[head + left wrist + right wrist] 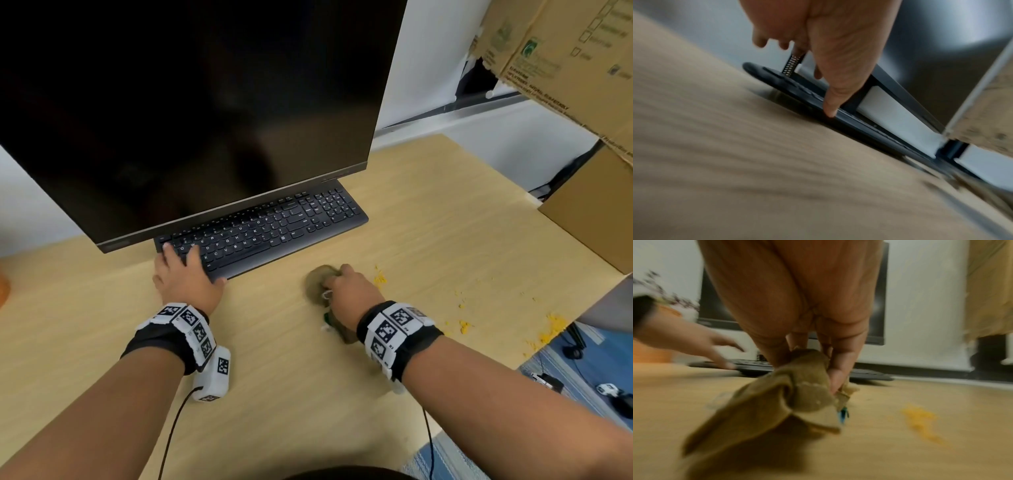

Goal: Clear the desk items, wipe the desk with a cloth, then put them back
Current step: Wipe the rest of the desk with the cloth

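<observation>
A black keyboard (274, 226) lies on the wooden desk (428, 233) under the front of the dark monitor (191, 102). My left hand (185, 270) rests on the keyboard's left end, fingers stretched over the keys. The left wrist view shows the thumb (832, 104) touching the keyboard's (797, 91) front edge. My right hand (349, 291) grips a bunched olive-brown cloth (317, 279) against the desk in front of the keyboard's right half. In the right wrist view the cloth (777, 402) hangs from the fingers onto the wood. Yellow crumbs (379, 280) lie just right of the cloth.
More yellow crumbs (551, 329) are scattered near the desk's right edge. Cardboard boxes (561, 58) overhang the back right, and another box (596, 212) stands at the right. An orange object (3, 287) shows at the far left. Cables run from both wrists.
</observation>
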